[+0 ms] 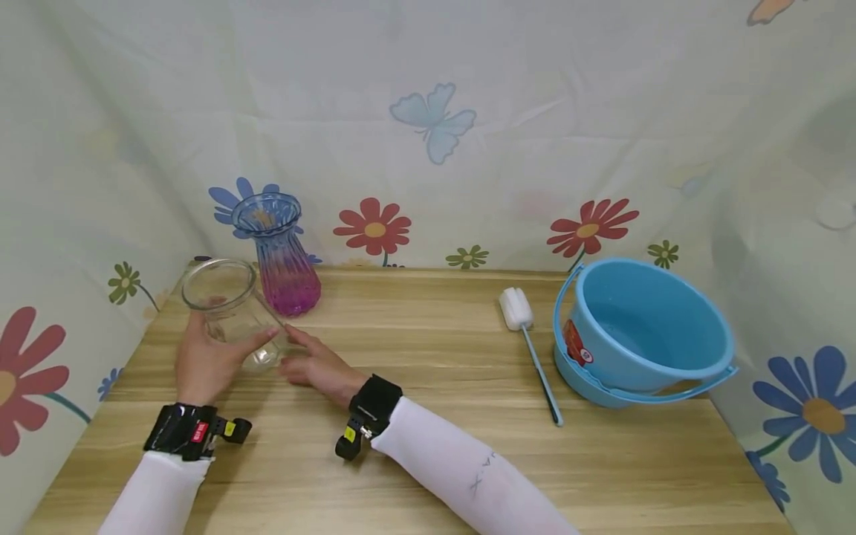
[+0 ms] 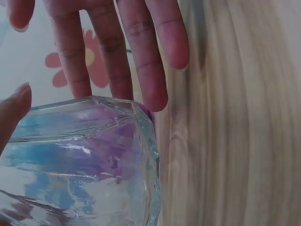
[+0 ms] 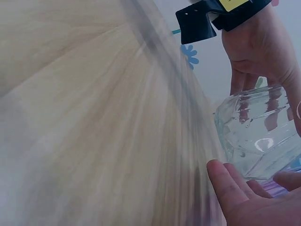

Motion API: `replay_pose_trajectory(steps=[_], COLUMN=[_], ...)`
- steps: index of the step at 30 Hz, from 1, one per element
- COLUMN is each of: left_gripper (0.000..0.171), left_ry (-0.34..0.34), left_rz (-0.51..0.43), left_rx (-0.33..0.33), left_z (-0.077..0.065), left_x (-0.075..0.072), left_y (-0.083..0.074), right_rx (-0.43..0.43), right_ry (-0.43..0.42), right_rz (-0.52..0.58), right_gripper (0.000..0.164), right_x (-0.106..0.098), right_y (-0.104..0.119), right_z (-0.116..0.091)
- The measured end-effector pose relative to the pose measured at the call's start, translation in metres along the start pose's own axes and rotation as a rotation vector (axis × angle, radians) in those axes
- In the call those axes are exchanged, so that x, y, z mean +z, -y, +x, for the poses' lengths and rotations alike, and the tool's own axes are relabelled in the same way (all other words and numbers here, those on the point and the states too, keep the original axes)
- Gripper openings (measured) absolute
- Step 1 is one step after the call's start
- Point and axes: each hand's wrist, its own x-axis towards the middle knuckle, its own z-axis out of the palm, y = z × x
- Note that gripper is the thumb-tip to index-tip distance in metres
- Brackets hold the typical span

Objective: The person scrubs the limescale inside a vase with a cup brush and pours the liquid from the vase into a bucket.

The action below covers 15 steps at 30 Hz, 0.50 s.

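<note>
Glass jar (image 1: 235, 318) leans at the left end of the table (image 1: 441, 357), gripped by the left hand (image 1: 209, 364), thumb across the front and fingers behind, apparently because wide, smooth glass needs it; whether its base touches wood I cannot tell. The right hand (image 1: 321, 368) is open, fingers extended by the jar's lower side, perhaps to steady it. Just behind stands a blue-to-pink vase (image 1: 287, 271). Well to the right lies a white-headed brush (image 1: 535, 358), handle nearer the viewer, seemingly for easy reach. Beside it, a blue bucket (image 1: 605, 342) stands mouth up.
</note>
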Motion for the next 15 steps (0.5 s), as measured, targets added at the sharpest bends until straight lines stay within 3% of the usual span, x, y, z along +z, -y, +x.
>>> replay_pose_trajectory(steps=[8, 15], left_gripper=[0.109, 0.111], left_ry=[0.07, 0.146], left_rz=[0.018, 0.01], left_rx=[0.09, 0.136], left_z=[-0.013, -0.019], left_x=[0.017, 0.037], left_y=[-0.02, -0.032], right_rx=[-0.038, -0.015], right_ry=[0.019, -0.025], right_rz=[-0.136, -0.225], right_gripper=[0.071, 0.07], right_x=[-0.03, -0.05], right_y=[0.003, 0.009], right_z=[-0.03, -0.058])
